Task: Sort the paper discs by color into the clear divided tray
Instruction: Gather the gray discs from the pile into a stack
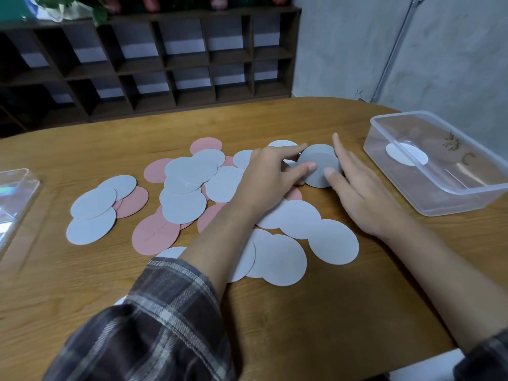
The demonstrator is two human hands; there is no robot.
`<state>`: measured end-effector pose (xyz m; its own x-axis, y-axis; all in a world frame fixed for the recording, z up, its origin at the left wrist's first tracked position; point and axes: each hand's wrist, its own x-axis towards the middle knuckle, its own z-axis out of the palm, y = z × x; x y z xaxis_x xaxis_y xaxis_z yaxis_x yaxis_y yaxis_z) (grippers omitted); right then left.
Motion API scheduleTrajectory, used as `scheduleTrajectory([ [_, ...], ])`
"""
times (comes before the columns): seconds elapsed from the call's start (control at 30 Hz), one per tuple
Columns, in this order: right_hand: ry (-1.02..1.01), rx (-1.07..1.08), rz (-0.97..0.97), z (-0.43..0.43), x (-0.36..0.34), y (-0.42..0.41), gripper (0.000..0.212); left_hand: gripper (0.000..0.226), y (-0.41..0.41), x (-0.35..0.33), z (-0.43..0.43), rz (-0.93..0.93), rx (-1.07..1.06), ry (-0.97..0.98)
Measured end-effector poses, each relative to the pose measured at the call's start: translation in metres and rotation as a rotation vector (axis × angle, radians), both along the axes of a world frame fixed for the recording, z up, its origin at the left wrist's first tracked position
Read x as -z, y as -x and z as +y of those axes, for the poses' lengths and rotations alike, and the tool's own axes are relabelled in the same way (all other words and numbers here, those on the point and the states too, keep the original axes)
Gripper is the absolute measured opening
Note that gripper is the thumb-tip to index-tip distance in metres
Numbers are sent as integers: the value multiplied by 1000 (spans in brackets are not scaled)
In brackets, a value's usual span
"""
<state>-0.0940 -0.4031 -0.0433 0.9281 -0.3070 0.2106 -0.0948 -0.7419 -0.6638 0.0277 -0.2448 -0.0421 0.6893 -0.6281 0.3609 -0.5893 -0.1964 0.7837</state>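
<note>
Head view: both hands, left [270,171] and right [354,188], share a grip clamped on a grey disc [319,165], lifting it off the counter [302,312]. Next, likely carry it right of the grip into the clear tray [467,200], beside the white disc [406,154] inside.

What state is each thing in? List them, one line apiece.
Grey disc: tilted up off the table, pinched between both hands.
Left hand: thumb and fingers on the disc's left edge.
Right hand: fingers spread, thumb on the disc.
Clear container: open, one white disc inside.
Loose discs: pink and pale, overlapping on the table.
</note>
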Motion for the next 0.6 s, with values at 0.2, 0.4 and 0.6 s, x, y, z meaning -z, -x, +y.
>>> scheduleTrajectory([
  [0.2,126,25,40,0,3,-3,67,40,3,-7,-11,-196,-20,-245],
  [0.4,100,50,-77,-4,4,0,52,21,1,-26,-3,-257,-4,-367],
  [0.6,79,54,-87,-7,5,2,35,21,3,-30,3,-162,-29,-237],
])
